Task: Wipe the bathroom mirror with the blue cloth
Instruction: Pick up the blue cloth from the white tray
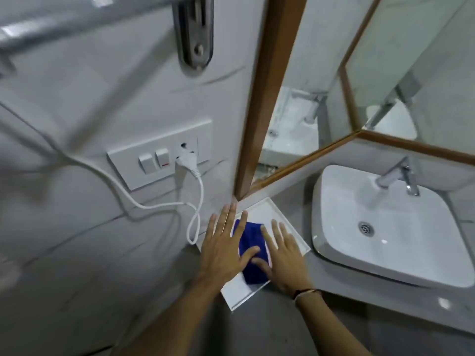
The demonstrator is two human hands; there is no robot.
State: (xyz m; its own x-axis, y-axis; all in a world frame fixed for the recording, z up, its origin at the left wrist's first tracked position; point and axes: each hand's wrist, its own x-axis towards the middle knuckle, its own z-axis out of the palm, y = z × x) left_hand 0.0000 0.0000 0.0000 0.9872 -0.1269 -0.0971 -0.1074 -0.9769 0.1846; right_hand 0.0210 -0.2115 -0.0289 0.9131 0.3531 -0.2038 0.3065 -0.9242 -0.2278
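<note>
A folded blue cloth (250, 249) lies in a shallow white tray (272, 210) on the grey counter, in the corner below the mirror. My left hand (222, 246) lies flat with fingers spread on the cloth's left side, thumb across it. My right hand (282, 254) lies flat on its right side, thumb touching the cloth. Neither hand grips it. The wood-framed mirror (303, 104) rises above the tray and reflects the tiled wall and a tap.
A white square basin (385, 227) with a chrome tap (397, 176) sits right of the tray. On the left wall a switch plate (159, 155) holds a white plug whose cord (195, 219) loops down near the tray. A metal bar bracket (194, 32) is mounted above.
</note>
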